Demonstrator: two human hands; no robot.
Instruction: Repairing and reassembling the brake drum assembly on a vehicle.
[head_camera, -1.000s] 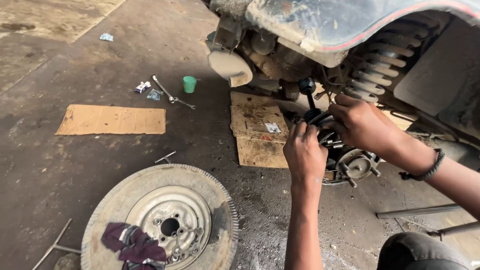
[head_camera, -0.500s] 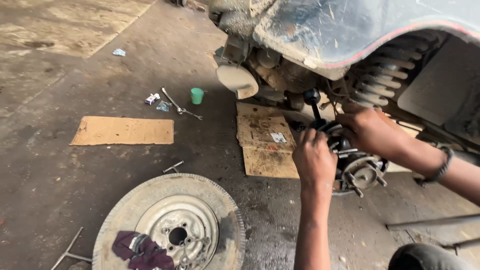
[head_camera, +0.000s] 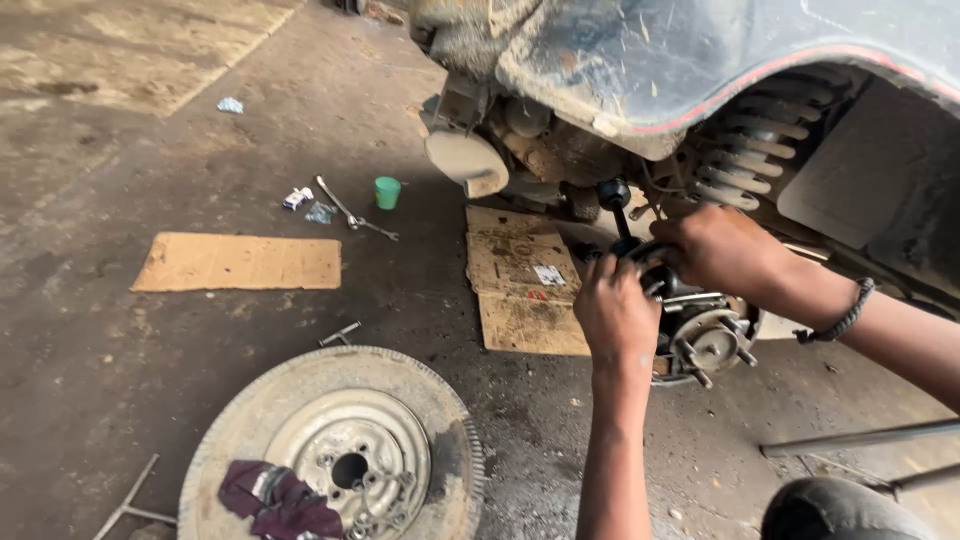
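Grey, oil-stained concrete forms the workshop floor, under a raised vehicle whose coil spring (head_camera: 745, 150) is seen inside the wheel arch. Two flattened cardboard sheets are laid on it: a plain tan one (head_camera: 238, 262) at the left, and a creased one (head_camera: 525, 280) bearing a small white label, beneath the hub. Beyond them, a green cup (head_camera: 387, 192), a spanner (head_camera: 350, 212) and a small white-and-blue packet (head_camera: 297, 198) are seen. A removed wheel (head_camera: 340, 450) lies flat with a purple rag (head_camera: 280, 498) on it. The left hand (head_camera: 615, 315) is raised from below, fingers curled around a black part (head_camera: 640, 250) just above the wheel hub (head_camera: 705, 340). The right hand (head_camera: 720, 250), a dark band at its wrist, is closed over the same part from the right.
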